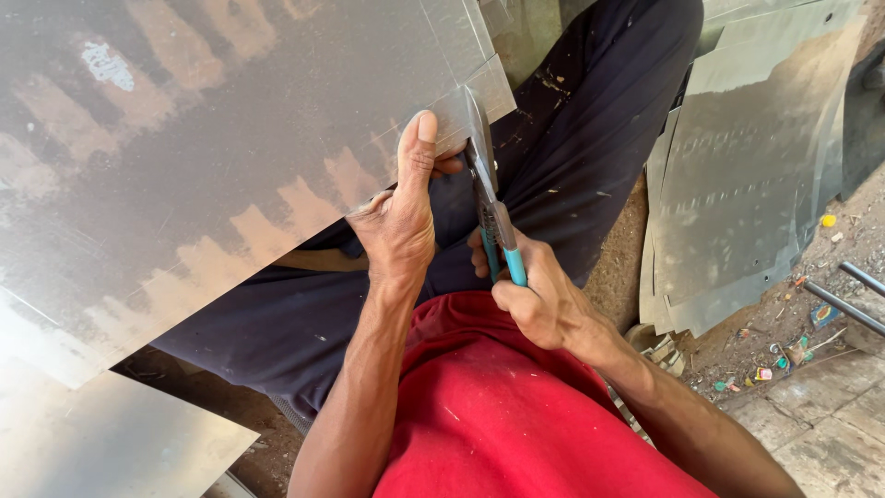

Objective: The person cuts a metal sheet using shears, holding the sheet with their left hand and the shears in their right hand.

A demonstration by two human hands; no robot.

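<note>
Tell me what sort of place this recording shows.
Probably a sheet-metal workshop, worked at floor level. The left hand steadies a large metal sheet, the right hand works teal-handled snips, and more cut sheets lie stacked on littered ground.

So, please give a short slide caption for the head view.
Left hand steadies a metal sheet while right hand cuts its edge with teal-handled snips.

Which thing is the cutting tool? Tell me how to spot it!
Find the big grey metal sheet lying across the person's lap. At its near corner, beside the left hand pinching the edge, the right hand grips the tin snips. They alone have teal handles and narrow steel blades biting into the sheet.
</note>
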